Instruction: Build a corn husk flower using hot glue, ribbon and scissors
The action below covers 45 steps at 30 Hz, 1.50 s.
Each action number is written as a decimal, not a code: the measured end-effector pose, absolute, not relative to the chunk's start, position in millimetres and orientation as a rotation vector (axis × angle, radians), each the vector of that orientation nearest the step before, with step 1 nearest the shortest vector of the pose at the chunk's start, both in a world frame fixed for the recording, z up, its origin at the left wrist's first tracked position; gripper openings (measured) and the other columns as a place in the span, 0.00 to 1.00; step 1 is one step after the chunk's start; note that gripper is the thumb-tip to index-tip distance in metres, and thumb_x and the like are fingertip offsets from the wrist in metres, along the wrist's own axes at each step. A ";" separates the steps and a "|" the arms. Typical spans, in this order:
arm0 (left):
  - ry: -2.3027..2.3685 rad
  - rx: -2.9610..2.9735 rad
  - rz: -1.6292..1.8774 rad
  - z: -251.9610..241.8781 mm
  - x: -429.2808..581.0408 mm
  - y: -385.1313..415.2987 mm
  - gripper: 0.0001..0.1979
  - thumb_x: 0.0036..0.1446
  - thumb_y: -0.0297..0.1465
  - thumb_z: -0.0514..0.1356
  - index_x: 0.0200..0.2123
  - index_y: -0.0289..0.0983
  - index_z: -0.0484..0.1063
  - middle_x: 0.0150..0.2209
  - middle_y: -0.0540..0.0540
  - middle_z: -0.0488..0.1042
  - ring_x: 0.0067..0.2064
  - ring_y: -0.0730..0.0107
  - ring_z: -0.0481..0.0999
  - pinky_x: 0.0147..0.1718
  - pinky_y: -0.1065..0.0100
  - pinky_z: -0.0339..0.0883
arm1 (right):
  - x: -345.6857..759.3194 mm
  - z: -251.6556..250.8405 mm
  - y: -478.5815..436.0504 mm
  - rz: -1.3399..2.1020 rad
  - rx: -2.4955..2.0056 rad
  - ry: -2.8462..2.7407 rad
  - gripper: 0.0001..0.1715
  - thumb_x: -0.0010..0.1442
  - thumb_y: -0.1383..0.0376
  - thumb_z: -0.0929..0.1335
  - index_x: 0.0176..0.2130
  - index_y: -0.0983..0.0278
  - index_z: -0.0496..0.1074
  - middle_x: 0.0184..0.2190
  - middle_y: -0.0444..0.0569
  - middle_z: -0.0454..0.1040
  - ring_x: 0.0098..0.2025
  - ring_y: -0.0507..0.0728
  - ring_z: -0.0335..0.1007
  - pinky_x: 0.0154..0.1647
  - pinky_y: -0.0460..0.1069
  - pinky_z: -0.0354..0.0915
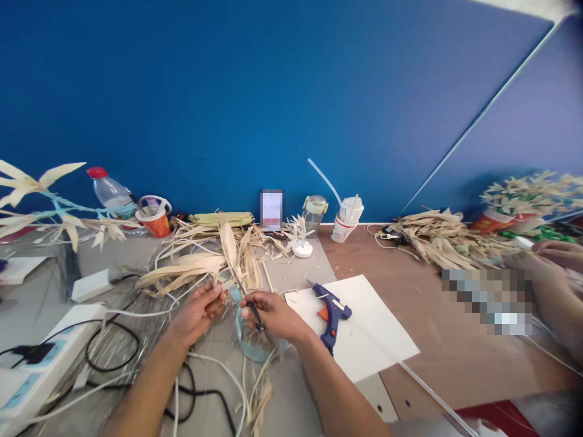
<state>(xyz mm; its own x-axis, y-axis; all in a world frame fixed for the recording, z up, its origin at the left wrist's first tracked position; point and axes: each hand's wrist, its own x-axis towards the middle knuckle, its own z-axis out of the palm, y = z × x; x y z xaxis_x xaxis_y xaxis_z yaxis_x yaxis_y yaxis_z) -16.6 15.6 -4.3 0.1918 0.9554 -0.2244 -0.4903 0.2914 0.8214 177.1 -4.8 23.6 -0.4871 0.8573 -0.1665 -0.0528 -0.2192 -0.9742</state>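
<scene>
My left hand (200, 311) pinches a small pale strip of corn husk (228, 284) between thumb and fingers. Around the black handles of a pair of scissors (255, 314) the fingers of my right hand (276, 312) are closed. The scissor blades point up and away, right beside the strip; whether they touch it I cannot tell. Under my hands lies a light blue ribbon-like loop (255, 353). Dried corn husks (191, 270) are heaped just beyond my hands. A blue glue gun (334, 317) rests on a white sheet (382, 331), right of my right hand.
Cables and a white power strip (27, 388) cover the left. At the back stand a bottle (109, 189), a red cup (158, 223), a phone (272, 209), a jar (315, 209) and a paper cup (344, 229). Another person's hand (558, 267) is at right, near more husks (444, 237).
</scene>
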 end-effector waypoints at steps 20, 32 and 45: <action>0.829 0.716 1.153 -3.7 -13.5 15.5 0.09 0.45 0.28 0.67 0.26 0.33 0.68 0.17 0.56 0.62 0.15 0.87 0.49 0.15 0.79 0.49 | 176.2 17.3 1.7 1.611 -0.969 -0.994 0.26 0.41 0.60 0.74 0.41 0.62 0.68 0.28 0.40 0.66 0.28 0.49 0.61 0.30 0.44 0.57; 0.849 0.718 1.106 -1.4 -14.6 15.8 0.08 0.44 0.28 0.67 0.27 0.33 0.71 0.16 0.58 0.56 0.16 0.86 0.46 0.16 0.78 0.47 | 178.6 15.4 4.2 1.696 -0.944 -1.025 0.20 0.42 0.66 0.72 0.38 0.63 0.70 0.24 0.40 0.70 0.26 0.48 0.63 0.29 0.45 0.58; 0.842 0.815 1.031 0.4 -8.9 11.9 0.12 0.43 0.31 0.68 0.32 0.33 0.73 0.17 0.55 0.62 0.16 0.86 0.50 0.16 0.77 0.47 | 155.0 4.4 7.1 1.555 -0.944 -0.867 0.22 0.38 0.67 0.73 0.36 0.63 0.67 0.18 0.36 0.66 0.18 0.47 0.58 0.20 0.42 0.55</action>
<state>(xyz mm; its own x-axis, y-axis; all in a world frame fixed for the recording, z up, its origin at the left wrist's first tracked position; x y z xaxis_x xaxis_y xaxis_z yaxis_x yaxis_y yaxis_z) -8.9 11.9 0.4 0.2799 0.9394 -0.1978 -0.3822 0.2981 0.8747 155.0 7.1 4.4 -0.1163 0.9849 -0.1281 -0.4085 -0.1650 -0.8977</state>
